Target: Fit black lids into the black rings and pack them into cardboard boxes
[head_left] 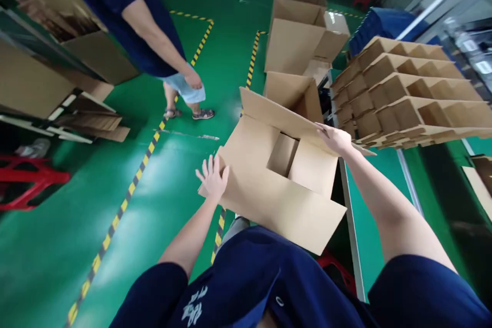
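Observation:
A brown cardboard box is in front of my body, its flaps folded outward and a gap in its bottom flaps showing a brown surface below. My left hand lies against the left flap with its fingers spread. At the far right corner, my right hand is closed over the edge of the far flap, thumb and fingers pinching the board.
Open cartons stand beyond the box. Stacked cardboard dividers rest on the right bench. A co-worker is at upper left. Yellow-black tape marks the green floor; a red stool stands left.

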`<action>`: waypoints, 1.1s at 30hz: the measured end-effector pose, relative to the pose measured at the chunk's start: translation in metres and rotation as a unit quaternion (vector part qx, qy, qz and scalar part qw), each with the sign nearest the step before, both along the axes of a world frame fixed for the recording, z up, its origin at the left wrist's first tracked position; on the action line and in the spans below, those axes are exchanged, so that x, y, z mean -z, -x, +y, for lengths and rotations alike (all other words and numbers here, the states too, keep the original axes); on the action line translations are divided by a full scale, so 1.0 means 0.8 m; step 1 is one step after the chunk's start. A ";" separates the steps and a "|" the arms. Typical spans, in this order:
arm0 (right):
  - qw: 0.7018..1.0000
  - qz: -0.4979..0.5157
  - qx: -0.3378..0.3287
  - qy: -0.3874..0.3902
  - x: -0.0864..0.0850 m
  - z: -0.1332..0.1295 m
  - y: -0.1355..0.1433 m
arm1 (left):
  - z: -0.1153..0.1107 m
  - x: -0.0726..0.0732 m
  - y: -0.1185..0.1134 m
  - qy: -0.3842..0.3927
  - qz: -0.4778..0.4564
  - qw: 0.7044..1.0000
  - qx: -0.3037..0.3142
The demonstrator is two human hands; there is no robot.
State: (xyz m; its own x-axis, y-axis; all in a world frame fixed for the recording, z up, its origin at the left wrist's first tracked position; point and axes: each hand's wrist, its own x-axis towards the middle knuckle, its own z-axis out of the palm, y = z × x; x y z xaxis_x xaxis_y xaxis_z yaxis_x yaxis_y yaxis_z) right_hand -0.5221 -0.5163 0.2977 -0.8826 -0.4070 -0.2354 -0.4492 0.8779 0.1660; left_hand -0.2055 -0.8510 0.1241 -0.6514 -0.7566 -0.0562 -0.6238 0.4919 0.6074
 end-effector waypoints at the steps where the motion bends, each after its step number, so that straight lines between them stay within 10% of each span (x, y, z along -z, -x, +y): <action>1: 1.000 -0.005 -0.003 0.012 0.012 0.006 -0.015 | 0.004 0.008 0.008 0.020 -0.042 0.998 0.037; 11: 0.997 -0.041 -0.035 0.062 0.200 0.054 -0.267 | 0.013 0.035 0.022 0.064 -0.141 0.985 0.070; 18: 0.977 -0.083 -0.063 0.187 0.152 -0.021 -0.149 | 0.007 0.015 0.084 0.015 -0.118 0.991 -0.066; 27: 0.884 -0.239 -0.379 0.136 0.207 -0.403 -0.022 | -0.027 0.025 0.079 -0.042 -0.171 0.980 -0.088; 33: 0.885 -0.229 -0.394 0.099 0.242 -0.423 -0.044 | -0.030 0.040 0.079 -0.060 -0.181 0.976 -0.108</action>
State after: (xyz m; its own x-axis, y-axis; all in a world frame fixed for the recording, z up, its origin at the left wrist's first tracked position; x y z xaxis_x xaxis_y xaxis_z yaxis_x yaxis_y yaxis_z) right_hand -0.4867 -0.8547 0.1043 -0.1374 -0.9265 -0.3503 -0.9147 0.2544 -0.3140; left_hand -0.2688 -0.8750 0.0924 -0.3983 -0.8479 -0.3498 -0.8897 0.2643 0.3723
